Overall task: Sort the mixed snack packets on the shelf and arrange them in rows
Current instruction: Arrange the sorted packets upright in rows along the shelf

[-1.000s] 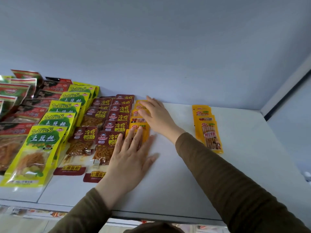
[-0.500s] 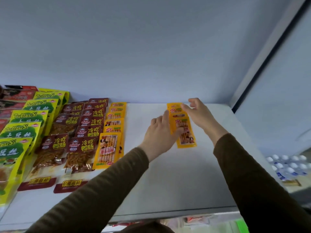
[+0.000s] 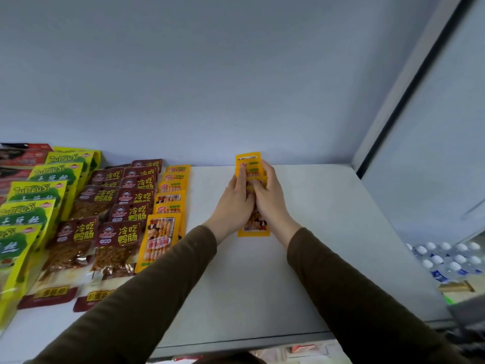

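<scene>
1. Orange packets [image 3: 252, 227] are lying alone, long axis twelve-to-six, at three o'clock from the sorted orange row [image 3: 168, 206].
2. Left hand [image 3: 232, 206] and right hand [image 3: 270, 203] are both gripping them, equally near.

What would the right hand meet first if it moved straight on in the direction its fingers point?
Probably the shelf's back wall. The right hand points away from the person over the separate orange packets it holds with the left hand; depth is unclear.
</scene>
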`<action>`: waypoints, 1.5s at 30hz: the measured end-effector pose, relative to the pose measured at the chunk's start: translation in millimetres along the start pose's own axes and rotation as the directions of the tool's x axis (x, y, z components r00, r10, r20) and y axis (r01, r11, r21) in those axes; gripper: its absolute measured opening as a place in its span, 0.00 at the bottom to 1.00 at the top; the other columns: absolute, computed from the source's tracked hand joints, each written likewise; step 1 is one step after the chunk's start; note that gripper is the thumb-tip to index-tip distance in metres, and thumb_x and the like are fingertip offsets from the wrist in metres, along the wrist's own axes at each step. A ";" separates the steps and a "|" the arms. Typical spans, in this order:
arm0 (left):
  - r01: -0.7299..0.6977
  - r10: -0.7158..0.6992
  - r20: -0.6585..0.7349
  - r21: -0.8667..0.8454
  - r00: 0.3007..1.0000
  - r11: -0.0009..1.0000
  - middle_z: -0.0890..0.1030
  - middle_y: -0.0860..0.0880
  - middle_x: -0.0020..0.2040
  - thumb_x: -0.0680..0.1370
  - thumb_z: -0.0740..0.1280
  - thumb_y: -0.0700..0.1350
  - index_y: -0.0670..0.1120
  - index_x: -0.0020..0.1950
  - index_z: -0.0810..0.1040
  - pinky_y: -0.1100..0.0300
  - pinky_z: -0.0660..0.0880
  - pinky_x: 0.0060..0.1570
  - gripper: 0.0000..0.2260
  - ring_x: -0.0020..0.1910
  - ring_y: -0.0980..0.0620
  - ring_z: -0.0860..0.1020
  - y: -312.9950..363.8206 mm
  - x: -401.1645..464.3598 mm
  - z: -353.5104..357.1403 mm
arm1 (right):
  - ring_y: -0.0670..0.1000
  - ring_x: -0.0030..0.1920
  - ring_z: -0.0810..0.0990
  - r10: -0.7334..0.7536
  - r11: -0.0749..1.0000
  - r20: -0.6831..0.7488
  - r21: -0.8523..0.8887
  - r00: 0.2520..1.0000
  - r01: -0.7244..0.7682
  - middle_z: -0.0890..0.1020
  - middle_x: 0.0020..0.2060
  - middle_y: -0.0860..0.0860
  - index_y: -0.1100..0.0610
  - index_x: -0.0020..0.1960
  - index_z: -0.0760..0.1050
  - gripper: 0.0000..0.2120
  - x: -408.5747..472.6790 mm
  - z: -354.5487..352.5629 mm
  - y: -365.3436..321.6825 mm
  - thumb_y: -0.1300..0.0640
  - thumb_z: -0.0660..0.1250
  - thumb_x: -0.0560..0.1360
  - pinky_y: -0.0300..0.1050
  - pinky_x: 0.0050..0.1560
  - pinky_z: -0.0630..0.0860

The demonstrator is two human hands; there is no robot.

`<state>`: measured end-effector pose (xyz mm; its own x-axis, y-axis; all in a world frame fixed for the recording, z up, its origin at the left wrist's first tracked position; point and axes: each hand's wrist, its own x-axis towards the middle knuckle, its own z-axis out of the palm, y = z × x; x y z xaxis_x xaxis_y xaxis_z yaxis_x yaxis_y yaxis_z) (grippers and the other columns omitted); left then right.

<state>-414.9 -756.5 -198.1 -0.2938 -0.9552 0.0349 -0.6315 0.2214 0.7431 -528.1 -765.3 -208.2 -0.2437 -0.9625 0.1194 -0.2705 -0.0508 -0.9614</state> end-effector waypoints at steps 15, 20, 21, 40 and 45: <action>0.224 -0.154 -0.180 0.490 0.972 0.842 0.56 0.44 0.84 0.85 0.51 0.58 0.49 0.85 0.46 0.42 0.38 0.79 0.32 0.83 0.43 0.49 -56.6 -31.0 -69.1 | 0.53 0.66 0.75 0.098 0.993 0.072 0.061 0.993 -0.103 0.75 0.65 0.53 0.55 0.71 0.69 0.19 0.8 102.1 -24.7 0.62 0.64 0.81 0.49 0.67 0.73; 0.216 -0.182 -0.117 0.551 0.976 0.806 0.47 0.44 0.85 0.84 0.50 0.61 0.53 0.85 0.47 0.40 0.36 0.80 0.31 0.83 0.43 0.40 -63.2 -34.1 -74.7 | 0.57 0.74 0.67 0.085 0.985 0.147 -0.162 0.985 -0.061 0.70 0.73 0.55 0.53 0.78 0.63 0.26 0.5 102.5 -23.9 0.63 0.59 0.82 0.55 0.73 0.67; 0.203 -0.173 -0.106 0.549 0.979 0.811 0.46 0.44 0.85 0.84 0.51 0.61 0.53 0.85 0.47 0.40 0.36 0.79 0.31 0.83 0.43 0.39 -62.4 -35.5 -76.3 | 0.57 0.75 0.65 0.078 0.980 0.165 -0.195 0.983 -0.045 0.69 0.74 0.54 0.52 0.79 0.62 0.26 0.3 100.2 -23.3 0.63 0.59 0.82 0.56 0.74 0.66; 0.015 0.041 -0.069 0.659 0.997 0.752 0.52 0.48 0.85 0.76 0.45 0.78 0.53 0.82 0.54 0.43 0.39 0.81 0.42 0.84 0.46 0.47 -52.6 -100.3 -45.8 | 0.51 0.60 0.72 -0.324 0.857 0.350 -0.285 0.879 0.429 0.80 0.54 0.48 0.53 0.57 0.81 0.10 3.4 64.9 -3.4 0.55 0.61 0.83 0.45 0.59 0.71; 0.010 0.035 -0.054 0.663 0.998 0.748 0.48 0.48 0.85 0.77 0.42 0.78 0.54 0.84 0.49 0.43 0.36 0.80 0.42 0.84 0.46 0.45 -52.3 -103.0 -44.3 | 0.53 0.71 0.68 -0.255 0.812 0.367 -0.421 0.895 0.404 0.76 0.67 0.51 0.54 0.70 0.74 0.16 28.7 74.4 -12.2 0.54 0.57 0.85 0.49 0.71 0.67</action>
<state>-319.8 -678.3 -210.9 -0.2764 -0.9562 0.0965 -0.9514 0.2864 0.1129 -462.5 -812.2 -211.5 0.1923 -0.9460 0.2608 -0.7106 -0.3176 -0.6279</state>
